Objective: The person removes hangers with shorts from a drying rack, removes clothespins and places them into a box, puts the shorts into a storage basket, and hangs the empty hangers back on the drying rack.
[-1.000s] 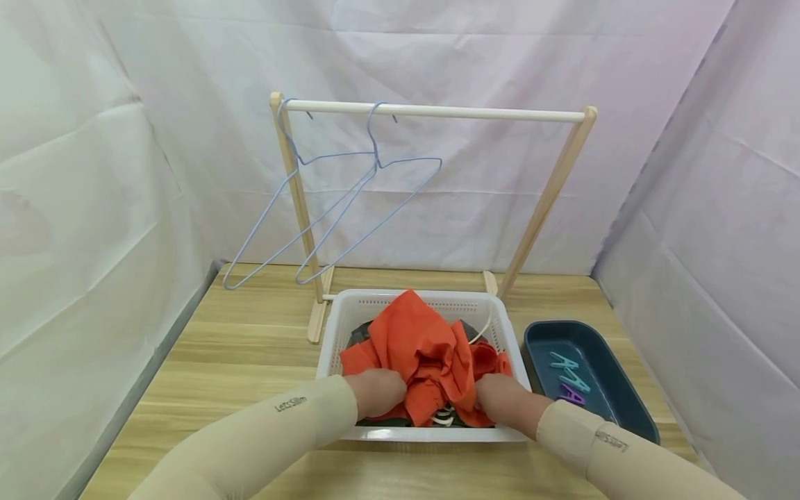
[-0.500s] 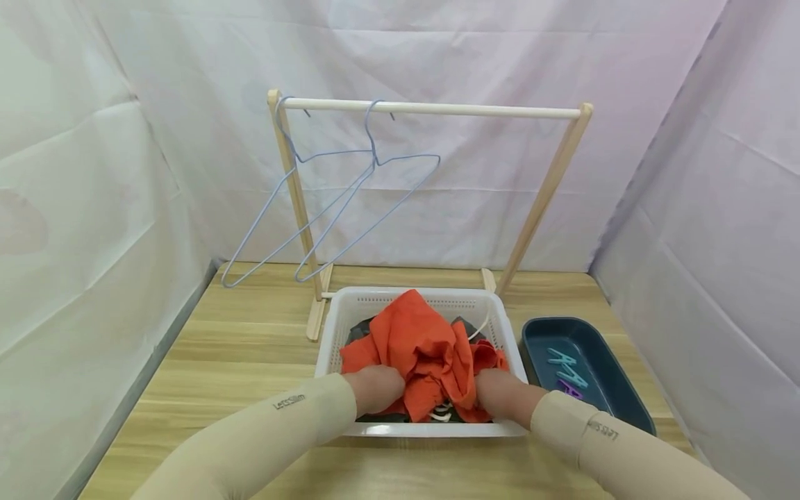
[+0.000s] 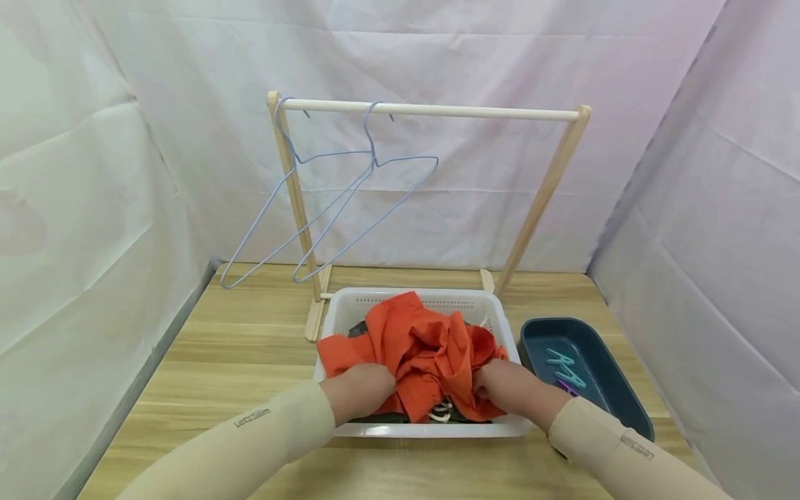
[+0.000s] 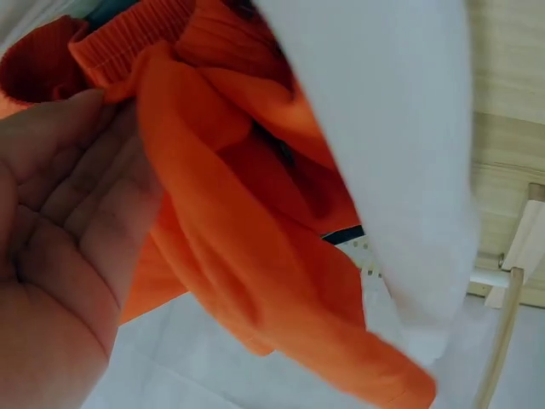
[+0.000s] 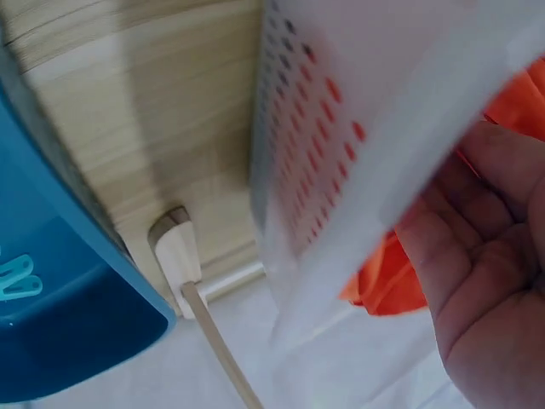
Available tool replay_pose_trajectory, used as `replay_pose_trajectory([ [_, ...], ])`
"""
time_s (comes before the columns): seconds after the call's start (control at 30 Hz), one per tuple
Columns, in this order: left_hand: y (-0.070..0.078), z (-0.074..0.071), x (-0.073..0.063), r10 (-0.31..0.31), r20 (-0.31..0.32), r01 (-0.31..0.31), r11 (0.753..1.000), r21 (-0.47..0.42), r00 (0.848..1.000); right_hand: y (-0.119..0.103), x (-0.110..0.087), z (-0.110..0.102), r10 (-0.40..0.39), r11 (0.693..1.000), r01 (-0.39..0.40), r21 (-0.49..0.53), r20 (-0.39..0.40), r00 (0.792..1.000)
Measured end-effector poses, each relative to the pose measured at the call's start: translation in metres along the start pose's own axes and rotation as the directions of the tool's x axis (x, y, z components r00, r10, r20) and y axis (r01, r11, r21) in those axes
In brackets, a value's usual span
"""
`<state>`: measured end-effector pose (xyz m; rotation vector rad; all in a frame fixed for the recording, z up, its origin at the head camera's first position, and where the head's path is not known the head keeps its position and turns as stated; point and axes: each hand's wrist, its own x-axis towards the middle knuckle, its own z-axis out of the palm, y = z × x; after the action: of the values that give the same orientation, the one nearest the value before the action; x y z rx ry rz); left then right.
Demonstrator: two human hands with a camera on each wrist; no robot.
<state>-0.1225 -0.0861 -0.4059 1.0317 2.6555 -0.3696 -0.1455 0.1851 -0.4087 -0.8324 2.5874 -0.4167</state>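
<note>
A crumpled orange garment [image 3: 406, 340] with a gathered elastic band [image 4: 128, 43] lies in a white plastic basket [image 3: 431, 430], its left part hanging over the rim. My left hand [image 3: 359, 392] pinches the cloth at the left, thumb against fingers beside the elastic band in the left wrist view. At the right inside of the basket, my right hand [image 3: 509, 389] grips another part of the orange cloth; its fingers [image 5: 451, 213] are curled, their tips partly hidden. Dark cloth [image 3: 387, 418] and a white cord [image 3: 441, 412] show under the garment.
Behind the basket stands a wooden rack with a white rail [image 3: 469, 110]. Two blue wire hangers [image 3: 400, 201] hang at its left end. A dark blue tray [image 3: 615, 375] with teal clips [image 3: 560, 357] and a purple clip [image 3: 567, 386] sits right of the basket.
My left hand has shifted left and drawn the orange cloth over the basket's left rim. My right hand has risen a little with its part of the cloth. The garment's peak has flattened.
</note>
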Motion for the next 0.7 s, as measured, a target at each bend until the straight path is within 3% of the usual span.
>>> replay_pose_trajectory([
  [0.17,-0.004,-0.001,-0.011,-0.015,-0.098,-0.001,0.986,-0.164,0.995,-0.002,-0.008,-0.008,-0.004,1.000,0.006,0.018,-0.059,0.998],
  [0.33,-0.007,0.001,-0.024,-0.077,-0.176,0.033,0.970,-0.241,0.981,-0.001,-0.016,-0.009,0.006,1.000,-0.003,0.021,-0.130,0.991],
  [0.4,-0.008,0.002,-0.030,-0.127,-0.224,0.068,0.964,-0.255,0.966,-0.001,-0.020,-0.009,-0.003,1.000,0.003,0.000,-0.172,0.985],
  [0.57,-0.015,0.006,-0.043,-0.279,-0.303,0.182,0.932,-0.312,0.911,-0.001,-0.030,-0.007,0.025,1.000,-0.029,-0.011,-0.257,0.966],
  [0.63,-0.018,0.009,-0.045,-0.304,-0.311,0.204,0.927,-0.316,0.901,0.000,-0.032,-0.006,0.040,0.999,-0.043,-0.005,-0.281,0.959],
  [0.7,-0.021,0.012,-0.045,-0.309,-0.308,0.207,0.924,-0.321,0.900,0.001,-0.035,-0.005,0.042,0.999,-0.045,-0.003,-0.303,0.952],
])
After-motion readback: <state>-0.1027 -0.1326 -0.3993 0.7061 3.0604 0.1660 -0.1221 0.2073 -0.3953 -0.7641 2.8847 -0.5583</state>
